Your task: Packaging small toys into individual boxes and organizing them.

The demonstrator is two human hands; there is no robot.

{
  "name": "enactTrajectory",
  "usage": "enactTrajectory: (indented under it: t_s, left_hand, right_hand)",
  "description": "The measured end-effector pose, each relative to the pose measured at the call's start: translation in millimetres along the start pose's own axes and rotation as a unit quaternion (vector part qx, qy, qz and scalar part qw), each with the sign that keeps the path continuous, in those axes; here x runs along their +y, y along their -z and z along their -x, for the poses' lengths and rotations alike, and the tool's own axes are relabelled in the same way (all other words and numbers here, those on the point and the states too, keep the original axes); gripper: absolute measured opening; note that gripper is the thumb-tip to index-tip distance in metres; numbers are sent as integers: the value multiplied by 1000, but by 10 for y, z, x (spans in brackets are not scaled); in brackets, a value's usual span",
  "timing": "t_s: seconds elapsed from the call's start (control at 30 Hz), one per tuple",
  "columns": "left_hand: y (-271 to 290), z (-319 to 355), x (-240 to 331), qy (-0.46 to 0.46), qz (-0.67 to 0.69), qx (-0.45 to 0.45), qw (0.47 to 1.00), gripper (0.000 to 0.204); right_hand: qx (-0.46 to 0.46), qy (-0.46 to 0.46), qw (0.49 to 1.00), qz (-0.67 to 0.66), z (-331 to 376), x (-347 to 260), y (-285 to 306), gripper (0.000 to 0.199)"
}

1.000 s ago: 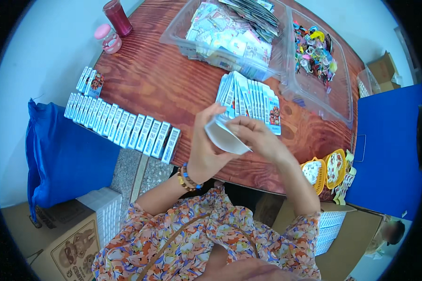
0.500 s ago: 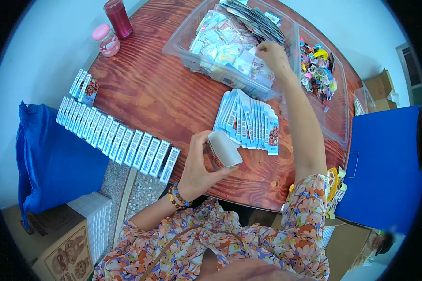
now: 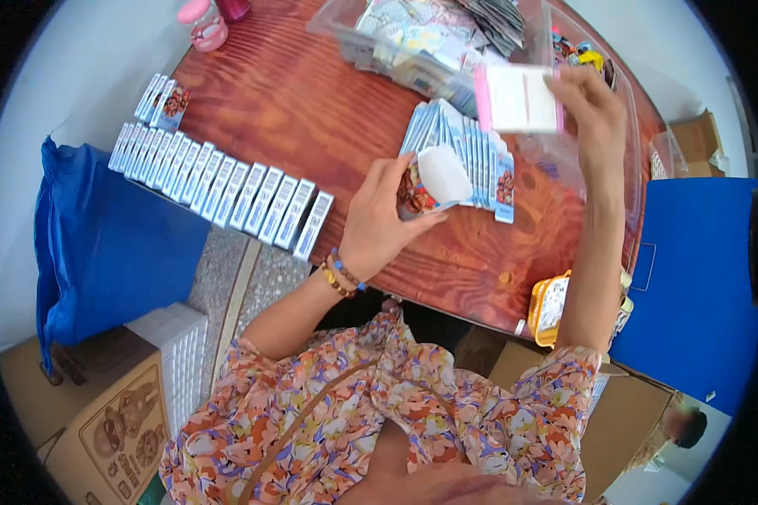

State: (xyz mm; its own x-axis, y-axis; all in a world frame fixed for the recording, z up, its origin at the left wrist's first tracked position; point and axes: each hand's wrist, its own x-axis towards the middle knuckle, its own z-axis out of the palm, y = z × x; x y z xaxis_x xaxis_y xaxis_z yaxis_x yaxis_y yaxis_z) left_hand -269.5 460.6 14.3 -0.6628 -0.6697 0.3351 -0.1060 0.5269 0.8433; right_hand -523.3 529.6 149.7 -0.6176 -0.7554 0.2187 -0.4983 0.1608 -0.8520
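Note:
My left hand (image 3: pixel 377 220) is wrapped round a small open carton (image 3: pixel 443 175) with a white inside and a colourful printed side; its open top faces up and toward me. Raised over the right part of the table, my right hand (image 3: pixel 598 109) pinches a flat white packet (image 3: pixel 514 99) with pink edges by its right side. Beneath and behind the packet lies a fanned pile of flattened blue-and-white cartons (image 3: pixel 480 172). Beyond it stands a clear plastic bin (image 3: pixel 333 27) full of small flat packets (image 3: pixel 421 29).
Upright filled-out cartons (image 3: pixel 227 187) form a long row along the table's left edge. A pink-lidded jar (image 3: pixel 209 32) stands at the far left. Small colourful trinkets (image 3: pixel 588 59) lie in a clear compartment at right. A yellow-rimmed basket (image 3: pixel 550 311) sits at the near right edge.
My right hand has come out of the bin, toward me and rightward, with the white-and-pink packet. My left hand still holds the carton, now overlapping the flattened pile. The view has shifted.

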Motion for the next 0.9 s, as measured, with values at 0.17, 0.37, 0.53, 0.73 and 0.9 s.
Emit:
enactTrajectory:
  t_s: [0.17,0.37,0.53,0.73,0.9]
  left_hand:
    - [-153,39,46,-29,-37,-19,999,87]
    - [-253,163,208,-107,-63,-64,990,94]
    - [-382,246,279,-94,-57,-99,989,97]
    - [-523,264,278,-107,-28,-103,988,92]
    - [-524,329,334,-119,-28,-132,984,86]
  right_hand:
    - [27,-1,998,-53,970,37,-97,9]
    - [-63,-61,995,46,1343,86,-38,7]
    - [-56,101,954,278,1524,66,-26,22]
    - [11,-7,992,127,1834,98,388,23]
    - [140,-84,976,147,1963,408,928,18]
